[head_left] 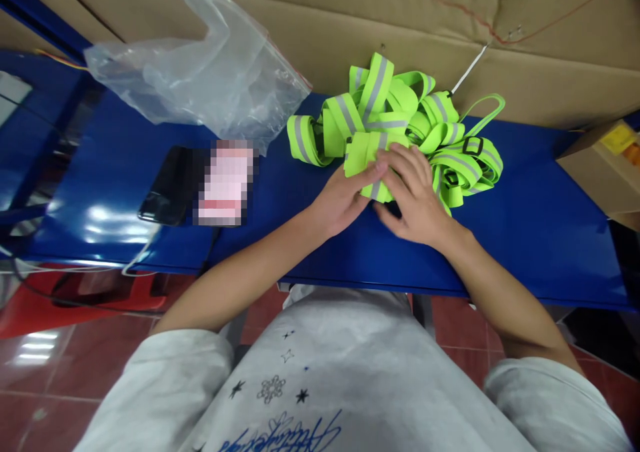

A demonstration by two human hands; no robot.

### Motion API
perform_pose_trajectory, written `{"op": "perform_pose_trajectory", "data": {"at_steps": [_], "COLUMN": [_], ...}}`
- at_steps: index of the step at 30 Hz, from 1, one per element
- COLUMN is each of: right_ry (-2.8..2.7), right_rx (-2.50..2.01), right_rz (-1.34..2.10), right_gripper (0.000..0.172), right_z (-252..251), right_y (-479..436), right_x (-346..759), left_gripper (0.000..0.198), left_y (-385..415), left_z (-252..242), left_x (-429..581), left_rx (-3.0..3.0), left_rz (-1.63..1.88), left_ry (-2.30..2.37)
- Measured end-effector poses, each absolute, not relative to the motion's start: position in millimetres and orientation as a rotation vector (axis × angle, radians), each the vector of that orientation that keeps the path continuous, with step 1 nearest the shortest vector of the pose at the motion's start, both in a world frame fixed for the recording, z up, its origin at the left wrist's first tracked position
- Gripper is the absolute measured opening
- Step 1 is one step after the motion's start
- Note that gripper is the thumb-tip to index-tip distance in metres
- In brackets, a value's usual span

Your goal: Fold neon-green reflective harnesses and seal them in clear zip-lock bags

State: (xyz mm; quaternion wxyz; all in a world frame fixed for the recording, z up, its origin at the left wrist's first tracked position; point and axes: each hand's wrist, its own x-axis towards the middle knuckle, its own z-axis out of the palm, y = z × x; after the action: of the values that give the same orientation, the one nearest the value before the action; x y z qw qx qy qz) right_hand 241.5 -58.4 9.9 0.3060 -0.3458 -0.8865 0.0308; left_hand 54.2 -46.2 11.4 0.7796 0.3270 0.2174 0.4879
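Between my two hands is a folded bundle of neon yellow-green reflective strap (361,153) with a grey stripe down its middle. My left hand (345,199) grips its left side, the thumb lying across the front. From the right, my right hand (413,195) lays its fingers over the bundle's right side; part of the strap is hidden under them. Just behind the hands lies a tangled heap of the same reflective straps (377,92), with black buckles (473,147) showing on its right side.
A clear plastic zip bag (200,79) lies at the back left of the blue table (540,225). Near it are a black phone (167,185) with a white cable and a pixelated pink-screened item (226,182). Cardboard (320,12) stands behind; a cardboard box (600,165) sits at right.
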Motion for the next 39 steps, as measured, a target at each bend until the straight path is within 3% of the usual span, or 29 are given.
{"op": "perform_pose_trajectory", "data": {"at_steps": [3,7,12,16,19,27,30,35,39], "right_ry": [-2.220,-1.695,-1.547,-1.386,-1.317,-1.148,-1.207,-1.122,-1.026], "right_rx": [-0.918,-0.931,-1.072,-1.055,-1.082,-1.188,-1.239,-1.241,-1.237], "right_rz": [0.443,0.508,0.813,1.047,1.056,0.936,0.827,0.900,0.943], "right_gripper": [0.068,0.057,0.078,0.059,0.055,0.054,0.051,0.050,0.051], "right_z": [12,7,-3,-7,-6,27,37,26,16], "right_y": [-61,-59,-60,-65,-66,-59,-55,-50,-50], "right_x": [241,244,235,230,229,241,257,269,268], "left_gripper": [0.046,0.059,0.059,0.065,0.068,0.055,0.057,0.036,0.030], "left_y": [-39,-42,-52,-48,-44,-30,-4,43,47], "left_z": [5,0,-2,-6,-9,49,80,96,101], "left_x": [55,61,63,57,58,21,-16,-53,-43], "left_rx": [0.761,0.848,1.094,1.315,1.455,1.889,2.319,2.464,2.352], "left_rz": [1.112,1.143,1.189,1.268,1.273,1.296,1.096,0.588,0.682], "left_ry": [0.572,0.640,0.744,0.862,0.861,1.050,1.519,2.056,2.083]}}
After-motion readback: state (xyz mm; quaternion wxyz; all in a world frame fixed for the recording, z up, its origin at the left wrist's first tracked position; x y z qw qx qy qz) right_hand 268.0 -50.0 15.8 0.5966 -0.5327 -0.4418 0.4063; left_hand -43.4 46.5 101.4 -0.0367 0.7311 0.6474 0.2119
